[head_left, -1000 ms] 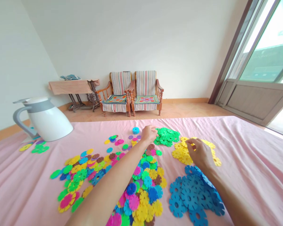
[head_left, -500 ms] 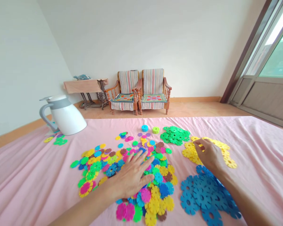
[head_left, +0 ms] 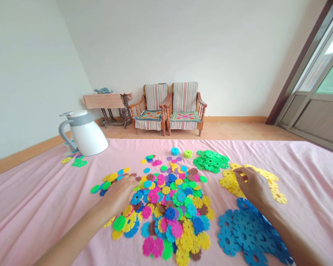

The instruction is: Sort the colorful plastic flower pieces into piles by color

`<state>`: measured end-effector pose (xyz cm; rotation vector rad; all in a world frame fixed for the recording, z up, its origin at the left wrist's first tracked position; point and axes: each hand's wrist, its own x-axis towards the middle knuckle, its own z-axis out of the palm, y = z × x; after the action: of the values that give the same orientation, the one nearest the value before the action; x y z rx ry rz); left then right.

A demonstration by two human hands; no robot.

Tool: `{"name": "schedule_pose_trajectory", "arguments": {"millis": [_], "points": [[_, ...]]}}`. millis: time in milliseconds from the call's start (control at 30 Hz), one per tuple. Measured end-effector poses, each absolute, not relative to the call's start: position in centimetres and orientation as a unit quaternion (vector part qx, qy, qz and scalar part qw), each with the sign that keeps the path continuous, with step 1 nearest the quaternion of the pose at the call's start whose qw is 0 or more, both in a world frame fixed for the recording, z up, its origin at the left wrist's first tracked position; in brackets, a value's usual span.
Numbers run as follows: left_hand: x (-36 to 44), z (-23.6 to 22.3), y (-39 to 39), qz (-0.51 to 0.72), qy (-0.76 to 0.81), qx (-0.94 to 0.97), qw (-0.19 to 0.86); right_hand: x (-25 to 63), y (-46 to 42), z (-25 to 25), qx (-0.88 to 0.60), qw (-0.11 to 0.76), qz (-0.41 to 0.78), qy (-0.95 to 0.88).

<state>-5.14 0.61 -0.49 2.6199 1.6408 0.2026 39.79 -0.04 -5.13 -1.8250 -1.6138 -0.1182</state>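
Left hand (head_left: 118, 195) on the left edge of the mixed pile of plastic snowflake discs (head_left: 169, 207), fingers (head_left: 127, 181) curled down, lying further left than in the preceding view. Right hand (head_left: 252, 188) over the yellow discs (head_left: 227, 183), fingers bent; grip on any disc cannot be told. Blue discs (head_left: 246, 231) lie just below it. White lidded jug (head_left: 86, 135) stands on the pink sheet (head_left: 30, 207), contents hidden.

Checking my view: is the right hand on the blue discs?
No, the right hand is on the yellow discs instead.
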Motion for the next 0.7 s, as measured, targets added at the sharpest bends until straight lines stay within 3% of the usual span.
{"name": "schedule_pose_trajectory", "arguments": {"millis": [700], "points": [[-5.0,0.5,4.6,0.012,0.507,0.859,0.067,39.8,0.1,-5.8,-0.696,0.331,-0.044,-0.636]]}}
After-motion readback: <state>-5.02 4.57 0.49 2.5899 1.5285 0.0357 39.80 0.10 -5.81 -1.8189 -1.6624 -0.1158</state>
